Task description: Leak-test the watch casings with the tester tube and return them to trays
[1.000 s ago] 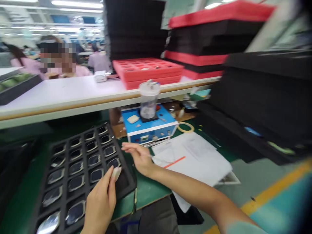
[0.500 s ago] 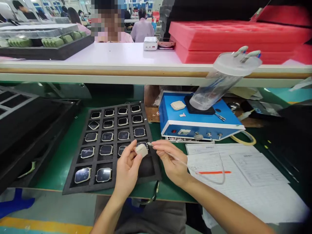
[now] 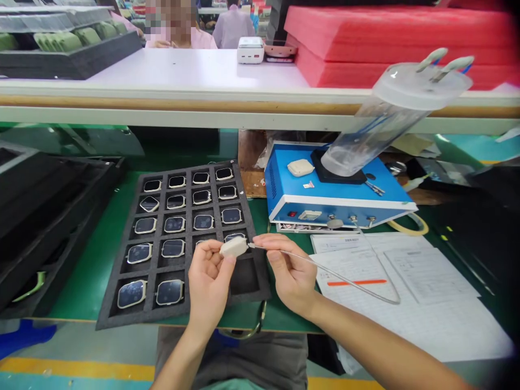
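My left hand [image 3: 211, 281] grips a small cream watch-shaped case [image 3: 234, 247] between thumb and fingers, above a black foam tray [image 3: 150, 314]. My right hand [image 3: 290, 273] is closed on the end of a thin clear tube [image 3: 345, 274]. The tube's pale tip points at the right side of the case, and appears to touch it or lie very close. The tube loops over the papers and back to a blue box [image 3: 345, 199]. Square smartwatches [image 3: 169, 292] fill most of the tray's pockets; my left hand hides some of them.
On the blue box sit another cream case [image 3: 300, 167] and a tilted clear cylinder [image 3: 382, 130]. Printed sheets [image 3: 426, 319] lie at right, bearing an orange strip [image 3: 356, 283]. Black trays [image 3: 49, 216] are stacked at left. A white shelf [image 3: 195, 70] runs across the back.
The case has turned in my left hand so its side faces right. The tube tip has come closer to it. The whole view has shifted slightly.
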`<state>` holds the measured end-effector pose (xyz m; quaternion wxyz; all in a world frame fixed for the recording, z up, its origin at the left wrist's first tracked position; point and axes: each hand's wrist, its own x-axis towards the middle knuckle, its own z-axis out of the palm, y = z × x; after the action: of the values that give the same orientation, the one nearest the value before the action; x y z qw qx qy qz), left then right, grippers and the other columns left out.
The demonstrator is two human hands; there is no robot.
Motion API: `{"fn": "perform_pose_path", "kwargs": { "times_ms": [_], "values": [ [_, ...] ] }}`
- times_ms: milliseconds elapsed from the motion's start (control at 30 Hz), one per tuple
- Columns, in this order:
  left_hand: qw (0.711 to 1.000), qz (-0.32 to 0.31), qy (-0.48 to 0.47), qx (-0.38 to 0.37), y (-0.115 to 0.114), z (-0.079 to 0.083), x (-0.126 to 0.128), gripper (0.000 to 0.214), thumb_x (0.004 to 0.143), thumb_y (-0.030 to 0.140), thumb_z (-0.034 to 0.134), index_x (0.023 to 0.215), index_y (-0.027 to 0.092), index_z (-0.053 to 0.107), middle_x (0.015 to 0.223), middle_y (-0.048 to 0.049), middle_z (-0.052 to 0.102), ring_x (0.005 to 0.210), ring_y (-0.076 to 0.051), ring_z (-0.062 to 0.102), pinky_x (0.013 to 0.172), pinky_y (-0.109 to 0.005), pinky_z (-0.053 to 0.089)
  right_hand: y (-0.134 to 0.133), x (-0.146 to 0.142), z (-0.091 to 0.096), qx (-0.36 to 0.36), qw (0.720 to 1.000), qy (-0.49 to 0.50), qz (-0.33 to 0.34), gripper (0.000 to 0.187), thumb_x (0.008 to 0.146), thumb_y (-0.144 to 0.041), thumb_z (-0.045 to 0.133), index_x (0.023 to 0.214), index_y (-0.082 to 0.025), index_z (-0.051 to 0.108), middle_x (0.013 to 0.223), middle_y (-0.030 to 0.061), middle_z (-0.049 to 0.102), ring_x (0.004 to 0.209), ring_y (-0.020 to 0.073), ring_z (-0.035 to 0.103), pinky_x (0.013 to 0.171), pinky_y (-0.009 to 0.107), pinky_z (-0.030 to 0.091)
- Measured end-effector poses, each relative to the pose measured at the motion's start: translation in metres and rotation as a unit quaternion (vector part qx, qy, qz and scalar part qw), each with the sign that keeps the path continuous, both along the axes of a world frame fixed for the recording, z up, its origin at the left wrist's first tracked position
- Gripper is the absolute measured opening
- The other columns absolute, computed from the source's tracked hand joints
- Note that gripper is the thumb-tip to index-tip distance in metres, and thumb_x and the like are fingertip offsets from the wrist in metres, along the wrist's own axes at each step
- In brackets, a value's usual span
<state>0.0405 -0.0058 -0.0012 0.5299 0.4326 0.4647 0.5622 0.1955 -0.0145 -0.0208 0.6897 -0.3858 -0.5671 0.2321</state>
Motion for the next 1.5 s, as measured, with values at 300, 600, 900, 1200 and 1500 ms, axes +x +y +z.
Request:
{"fn": "perform_pose_path", "kwargs": {
  "times_ms": [300, 600, 900, 1200, 1500],
  "values": [
    [1.0, 0.005, 0.013, -0.025, -0.0022, 0.0029, 0.0019, 0.032, 0.079, 0.034, 0.087, 0.102, 0.015, 0.074, 0.102, -0.0108, 0.082, 0.096, -0.025, 0.08, 0.088, -0.033, 0.064, -0.0048, -0.0028, 0.0051, -0.022, 1.0, 0.007, -0.003, 0.018, 0.105, -0.021, 0.058, 0.107, -0.025, 0.075, 0.104, 0.008, 0.079, 0.103, 0.0237, 0.079, 0.09, 0.042, 0.066],
    [0.999, 0.003, 0.039, -0.023, -0.0049, 0.0066, 0.0037, 0.034, 0.076, 0.035, 0.089, 0.098, 0.015, 0.073, 0.097, -0.0113, 0.084, 0.09, -0.025, 0.082, 0.082, -0.031, 0.066, -0.0038, -0.0017, 0.006, -0.035, 0.999, 0.0, -0.004, 0.019, 0.105, -0.019, 0.058, 0.108, -0.026, 0.076, 0.106, 0.0081, 0.081, 0.103, 0.0231, 0.079, 0.091, 0.041, 0.067],
    [0.999, 0.006, 0.044, -0.014, -0.0054, 0.0056, 0.0036, 0.032, 0.076, 0.032, 0.089, 0.098, 0.015, 0.073, 0.095, -0.0103, 0.084, 0.087, -0.023, 0.082, 0.079, -0.026, 0.066, -0.0029, -0.0009, 0.0059, -0.044, 0.999, -0.006, -0.012, 0.019, 0.104, -0.02, 0.059, 0.107, -0.026, 0.076, 0.105, 0.0069, 0.082, 0.101, 0.0218, 0.079, 0.089, 0.038, 0.066],
    [0.999, 0.004, 0.044, -0.024, -0.0064, 0.0048, 0.0042, 0.034, 0.077, 0.034, 0.089, 0.1, 0.015, 0.073, 0.1, -0.0118, 0.083, 0.09, -0.025, 0.082, 0.082, -0.031, 0.066, -0.0021, -0.001, 0.0059, -0.046, 0.999, -0.012, -0.016, 0.018, 0.104, -0.02, 0.059, 0.106, -0.026, 0.076, 0.103, 0.0071, 0.082, 0.099, 0.0222, 0.08, 0.087, 0.039, 0.068],
    [0.999, -0.004, 0.045, -0.012, -0.0055, 0.005, 0.0038, 0.025, 0.079, 0.025, 0.085, 0.1, 0.016, 0.074, 0.099, -0.0095, 0.084, 0.087, -0.02, 0.082, 0.079, -0.022, 0.064, -0.0026, 0.0007, 0.0023, -0.047, 0.999, -0.01, 0.006, 0.021, 0.102, -0.015, 0.059, 0.108, -0.026, 0.076, 0.106, 0.0069, 0.08, 0.102, 0.022, 0.078, 0.09, 0.039, 0.066]
  ]
}}
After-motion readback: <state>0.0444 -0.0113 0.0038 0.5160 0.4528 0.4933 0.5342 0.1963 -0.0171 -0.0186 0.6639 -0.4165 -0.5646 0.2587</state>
